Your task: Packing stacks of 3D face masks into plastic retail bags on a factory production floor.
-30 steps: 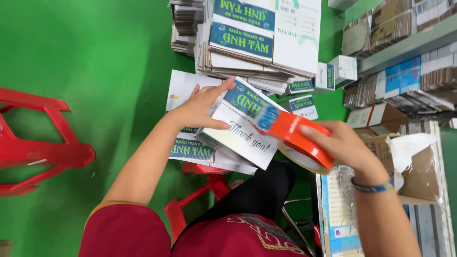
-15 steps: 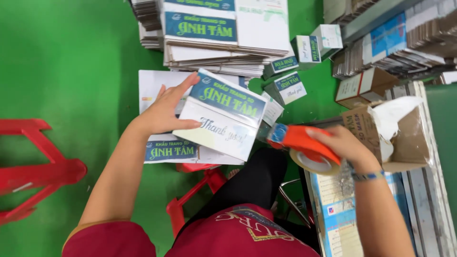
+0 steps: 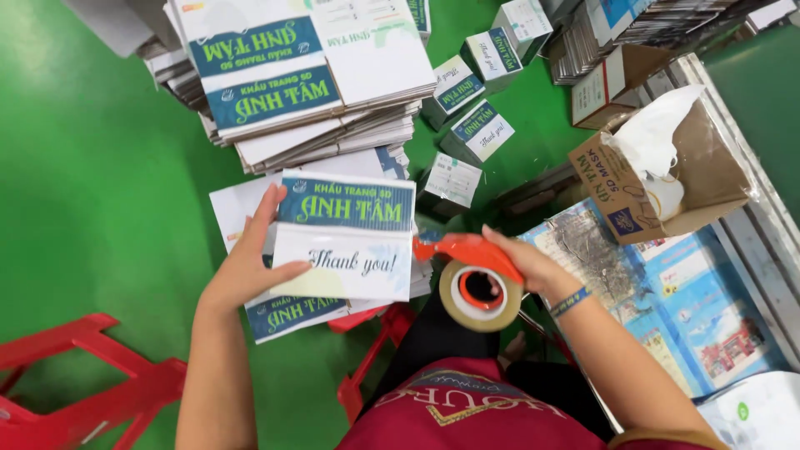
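Note:
My left hand holds the left edge of a white cardboard box with a teal printed band, held up level in front of me. My right hand grips an orange tape dispenser with a roll of clear tape, its nose touching the right edge of the box. Under the box lie more flat printed box blanks.
A tall stack of flat box blanks lies ahead on the green floor. Several small folded boxes sit to its right. An open brown carton holding white masks stands at right. Red plastic stools are at lower left.
The box has turned from tilted to level in my left hand. The tape dispenser has moved left from beside my lap up against the box's right edge.

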